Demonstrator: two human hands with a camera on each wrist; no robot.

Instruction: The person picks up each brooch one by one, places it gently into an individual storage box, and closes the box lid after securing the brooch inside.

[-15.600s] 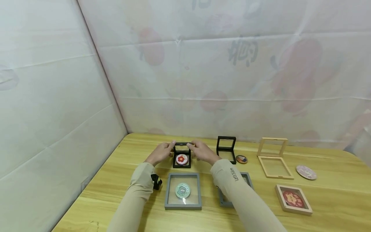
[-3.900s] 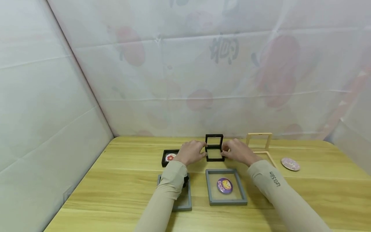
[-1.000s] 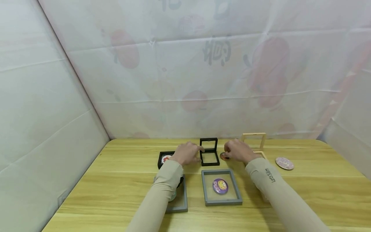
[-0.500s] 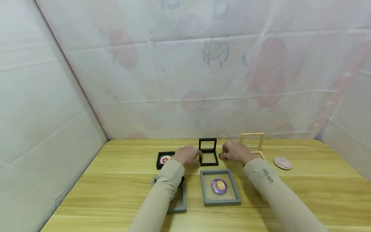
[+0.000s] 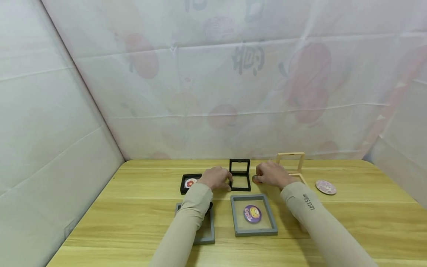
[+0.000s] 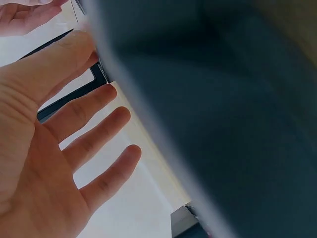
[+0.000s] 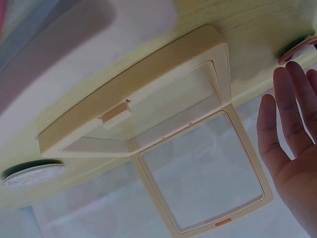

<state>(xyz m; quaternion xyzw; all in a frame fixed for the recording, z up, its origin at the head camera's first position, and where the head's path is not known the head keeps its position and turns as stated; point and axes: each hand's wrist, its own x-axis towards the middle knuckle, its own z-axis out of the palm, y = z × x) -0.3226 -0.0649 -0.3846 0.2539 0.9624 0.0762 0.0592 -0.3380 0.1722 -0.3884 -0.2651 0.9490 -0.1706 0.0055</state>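
Note:
My left hand [image 5: 216, 178] is at the left side of an unfolded black display frame [image 5: 240, 188], its thumb and forefinger by the edge. In the left wrist view its other fingers [image 6: 99, 141] are spread and nearly straight. To the right of that frame my right hand [image 5: 272, 174] pinches a small round button badge [image 5: 255, 179], mostly covered by the fingers. The right wrist view shows the badge [image 7: 299, 48] at the fingertips, with the thumb hidden. The black frame's lower half lies flat on the table; its upper half stands up.
A folded black frame [image 5: 182, 184] with a flower badge lies left. Nearer are two grey frames, the left one [image 5: 212, 230] partly under my sleeve, the right one [image 5: 256, 233] with a purple badge [image 5: 252, 214]. An unfolded pale frame [image 5: 302, 163] and lilac badge [image 5: 325, 187] are right.
Since the oldest frame, the flower badge's black frame has been folded shut. Both hands have moved right to the other black frame. Over the last half second they hardly move.

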